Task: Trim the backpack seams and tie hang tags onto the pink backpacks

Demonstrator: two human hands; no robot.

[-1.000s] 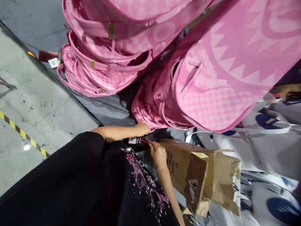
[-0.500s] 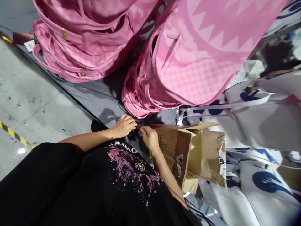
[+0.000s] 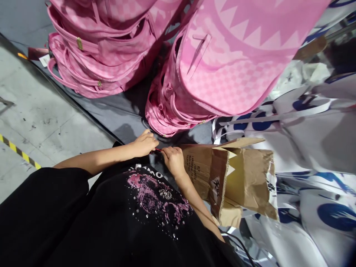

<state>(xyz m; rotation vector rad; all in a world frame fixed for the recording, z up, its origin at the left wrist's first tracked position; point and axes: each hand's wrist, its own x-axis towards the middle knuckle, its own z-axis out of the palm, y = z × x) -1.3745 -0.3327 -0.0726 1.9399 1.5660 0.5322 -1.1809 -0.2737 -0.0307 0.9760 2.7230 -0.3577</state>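
Observation:
My left hand (image 3: 145, 144) is closed in a pinch close to my body, just in front of the black shirt (image 3: 116, 222). Opposite it, my right hand (image 3: 174, 160) has its fingers curled together. A thin red strand (image 3: 158, 150) spans the small gap between them, with an end in each hand; too little of it shows to tell its kind. Just beyond my fingers stands a stack of pink checkered backpacks (image 3: 222, 81), apart from both hands.
More pink backpacks (image 3: 97, 55) are stacked at the left of the grey table (image 3: 111, 111). Right of my right hand is an open cardboard box (image 3: 201, 170). White bags with blue prints (image 3: 314, 141) fill the right side. Yellow-black tape (image 3: 19, 152) marks the floor.
My hands have shifted slightly, and more of the red strand shows between them. The whole view has moved a little, with the box now further right.

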